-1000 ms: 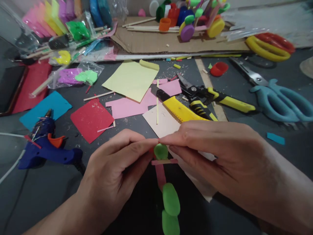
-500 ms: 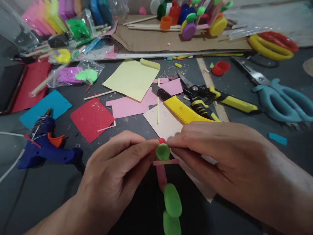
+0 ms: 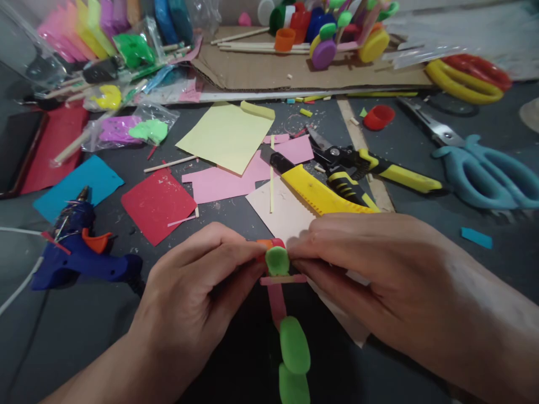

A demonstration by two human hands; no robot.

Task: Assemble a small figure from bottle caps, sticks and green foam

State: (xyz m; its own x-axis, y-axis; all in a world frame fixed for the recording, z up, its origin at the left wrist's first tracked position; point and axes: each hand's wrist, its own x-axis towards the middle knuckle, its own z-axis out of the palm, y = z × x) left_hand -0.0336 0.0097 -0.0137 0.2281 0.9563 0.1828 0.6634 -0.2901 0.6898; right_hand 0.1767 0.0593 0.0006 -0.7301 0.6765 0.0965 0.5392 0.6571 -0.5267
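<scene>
Toward the near edge of the worktop [image 3: 96, 336], the model [image 3: 291, 335] is being pinched by its orange-red end in the nearly closed grip of the left hand [image 3: 189, 286]. The fingertips of the right hand [image 3: 370, 269] are being held together at its opposite side; their hold cannot be told.

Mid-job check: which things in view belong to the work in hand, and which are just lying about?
Seemingly in use:
left hand, on orange piece
right hand, beside red piece
small green disc
pink strip
two green ovals

Apparently lying about:
blue glue gun
yellow knife
black-and-yellow cutters
blue-handled scissors
red square
</scene>
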